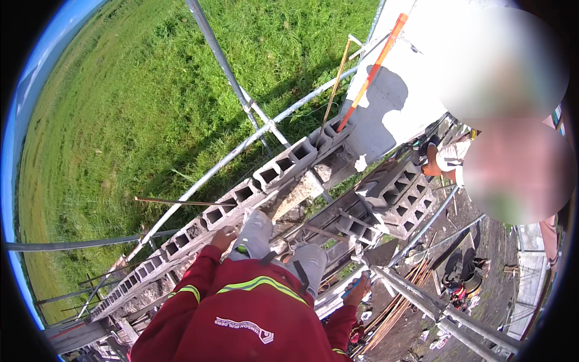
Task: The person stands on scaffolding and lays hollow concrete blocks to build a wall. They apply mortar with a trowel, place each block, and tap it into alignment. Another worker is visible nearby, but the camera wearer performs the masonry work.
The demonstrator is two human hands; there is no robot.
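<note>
My left hand [224, 238] rests at the near edge of a grey hollow-block wall [241, 193], its fingers seeming to lie loosely with nothing in them. This wall runs diagonally from lower left to upper middle, its block cores open on top. My right hand [360, 286] is closed round the blue handle of a trowel [382, 253], whose grey blade points up and away. Just beyond the blade, a single hollow block [358, 228] sits beside a stack of hollow blocks [403, 202].
Metal scaffold pipes [241, 145] cross beyond the wall, with more pipes [416, 295] at lower right. Thin rods [335, 84] and an orange post [380, 60] rise near the white wall [416, 54]. Another person's arm [431, 163] is beside the block stack. Grass spreads below at left.
</note>
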